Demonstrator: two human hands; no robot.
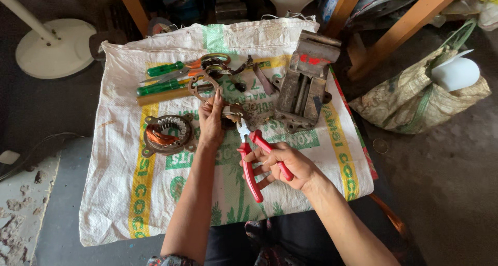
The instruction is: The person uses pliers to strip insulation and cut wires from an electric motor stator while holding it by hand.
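Looking down, I have a printed white woven sack spread flat as the work surface, and everything that matters sits on its upper half. The biggest piece is the grey metal vise, lying up and to the right of my hands, its long axis running away from me. Left of centre rests the round motor stator with copper windings, just beside my left wrist. Along the far edge lie the green-handled screwdrivers, laid roughly crosswise. My right hand is wrapped around the red-handled pliers, fingers between the grips so the handles stand partly spread; the tool's long axis slants from near me up and slightly left, nose pointing at the small motor part. My left hand is laid over that part's left side, fingers extended and pressing rather than curled; I cannot tell how much of it is pinched underneath. The part lies just ahead of the pliers' nose, touching or nearly so, between both hands, with the left hand the nearer.
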